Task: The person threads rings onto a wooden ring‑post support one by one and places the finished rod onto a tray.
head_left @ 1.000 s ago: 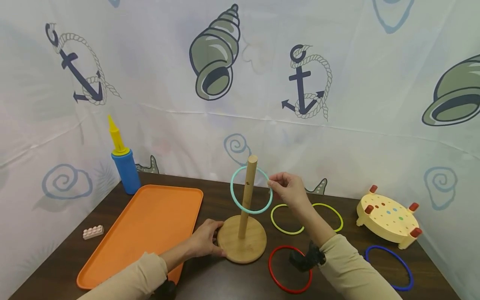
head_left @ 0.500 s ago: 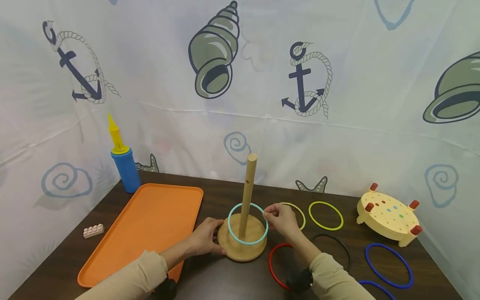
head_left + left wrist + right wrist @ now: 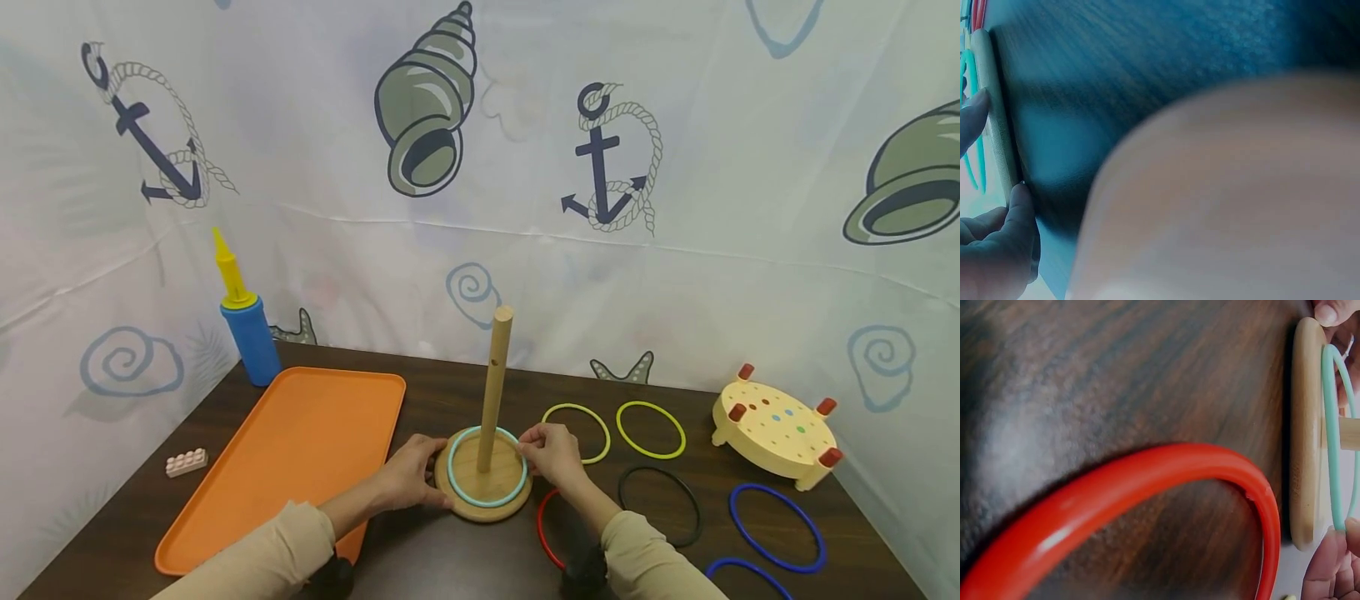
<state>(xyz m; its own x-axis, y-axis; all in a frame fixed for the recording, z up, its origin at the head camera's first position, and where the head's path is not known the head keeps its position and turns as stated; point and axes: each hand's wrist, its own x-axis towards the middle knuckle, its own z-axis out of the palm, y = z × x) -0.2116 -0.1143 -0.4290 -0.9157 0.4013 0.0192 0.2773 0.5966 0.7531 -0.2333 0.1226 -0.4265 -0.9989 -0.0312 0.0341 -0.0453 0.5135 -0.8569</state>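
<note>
A wooden peg stand (image 3: 494, 375), a round base with one upright post, stands in the middle of the table. My left hand (image 3: 408, 475) holds the left edge of its base, thumb at the front and fingers behind. Around the foot of the post is a turquoise ring (image 3: 487, 504), close over the base. My right hand (image 3: 553, 454) pinches this ring at its right side between thumb and fingertips. In the right wrist view, the ring (image 3: 1330, 425) runs nearly parallel to the base (image 3: 1305, 437). A red ring (image 3: 542, 533) lies partly hidden under the right forearm.
An orange tray (image 3: 300, 450) lies to the left, with a pink toy brick (image 3: 186, 462) beside it and a blue-and-yellow hand pump (image 3: 251, 342) behind. Yellow rings (image 3: 651, 403), a black ring (image 3: 697, 508) and blue rings (image 3: 780, 562) lie right. An upturned cream stool (image 3: 776, 429) stands far right.
My right hand has brought the turquoise ring down around the post, from near its top to just over the base. My left hand has stayed on the base.
</note>
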